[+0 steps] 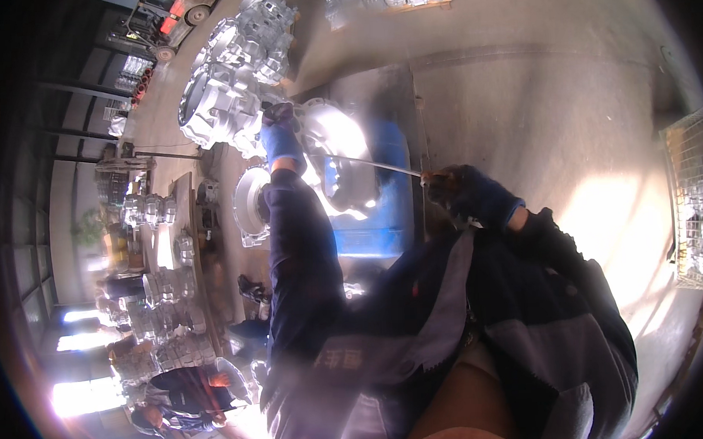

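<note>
My left hand [280, 137], in a blue glove with dark fingers, is closed at the edge of a bright silver metal casting [342, 135]. The casting is bell-shaped and stands over a blue surface [393, 195]; glare hides part of its outline. In my right hand [474, 196], also gloved in blue, is the handle of a hand tool with a long thin metal shaft [388, 168]. The shaft points left across the casting, and its tip is lost in the glare. Another round casting [252, 201] lies beside my left forearm.
Large silver castings [223, 96] are stacked just beyond my left hand. More castings [169, 303] line a long bench at left, where another person [183, 392] bends over work. A red forklift [178, 16] stands far left; a wire cage [688, 200] is at right.
</note>
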`<state>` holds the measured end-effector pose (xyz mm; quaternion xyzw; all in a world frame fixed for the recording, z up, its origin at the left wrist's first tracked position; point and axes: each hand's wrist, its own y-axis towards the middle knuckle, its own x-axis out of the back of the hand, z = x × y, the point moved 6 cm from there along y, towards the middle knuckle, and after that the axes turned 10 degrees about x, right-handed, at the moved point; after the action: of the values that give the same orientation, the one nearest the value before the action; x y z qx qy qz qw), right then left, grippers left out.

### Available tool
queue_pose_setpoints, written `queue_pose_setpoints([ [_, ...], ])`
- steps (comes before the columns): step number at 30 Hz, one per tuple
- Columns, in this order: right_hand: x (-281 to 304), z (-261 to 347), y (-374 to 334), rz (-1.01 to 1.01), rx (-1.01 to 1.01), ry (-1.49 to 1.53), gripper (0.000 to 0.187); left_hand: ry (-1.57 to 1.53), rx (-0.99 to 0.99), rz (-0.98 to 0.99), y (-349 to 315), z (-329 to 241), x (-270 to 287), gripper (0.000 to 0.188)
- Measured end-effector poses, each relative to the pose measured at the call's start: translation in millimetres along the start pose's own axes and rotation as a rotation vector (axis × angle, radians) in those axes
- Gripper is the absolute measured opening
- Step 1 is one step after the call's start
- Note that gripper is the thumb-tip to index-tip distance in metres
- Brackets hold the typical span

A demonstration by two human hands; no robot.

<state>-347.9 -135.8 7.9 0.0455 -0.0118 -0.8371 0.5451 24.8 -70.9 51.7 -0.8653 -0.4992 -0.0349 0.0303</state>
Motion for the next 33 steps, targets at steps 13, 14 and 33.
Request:
queue_pose_setpoints([
  [13,2.8,19.8,25.1,0.015,-0.045,-0.205,0.024,-0.03,-0.029,0.01,-5.5,-1.9,-0.9,0.007],
  [14,8.7,19.3,26.8,-0.07,-0.038,-0.242,0.026,-0.048,-0.033,0.009,-5.8,-1.6,-0.2,0.006],
  [33,19.6,5.0,39.7,-0.161,-0.285,0.098,0.029,-0.114,0.059,0.038,4.0,9.6,4.0,0.011],
])
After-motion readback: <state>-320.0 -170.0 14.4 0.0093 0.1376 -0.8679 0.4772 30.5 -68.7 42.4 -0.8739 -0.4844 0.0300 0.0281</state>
